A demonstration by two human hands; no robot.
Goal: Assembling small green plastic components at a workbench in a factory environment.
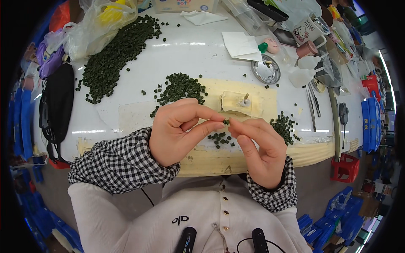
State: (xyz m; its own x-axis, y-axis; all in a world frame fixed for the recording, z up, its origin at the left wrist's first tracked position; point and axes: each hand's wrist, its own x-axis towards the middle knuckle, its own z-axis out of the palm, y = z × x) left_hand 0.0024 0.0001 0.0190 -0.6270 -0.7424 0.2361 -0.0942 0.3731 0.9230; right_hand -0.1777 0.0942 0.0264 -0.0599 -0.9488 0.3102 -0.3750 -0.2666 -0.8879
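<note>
A small dark green part (226, 122) is pinched between the thumb and index finger of my left hand (175, 133). My right hand (263, 149) touches that part from the other side with its outstretched index fingertip. Its thumb stands apart, below the index finger. Just under my fingertips lies a small scatter of the same green parts (220, 139). Beyond my hands is a cream-coloured block (240, 103) with a short metal pin standing up from it. A middle-sized heap of green parts (182, 87) lies past my left hand, and a smaller pile (285, 126) lies beside my right.
A large heap of green parts (114, 55) spreads over the far left, next to a clear plastic bag (99, 31). A black bag (58, 105) lies at the left edge. Tweezers (311, 109), a round metal lid (265, 69), white tissues (241, 45) and a mug (306, 31) stand at right.
</note>
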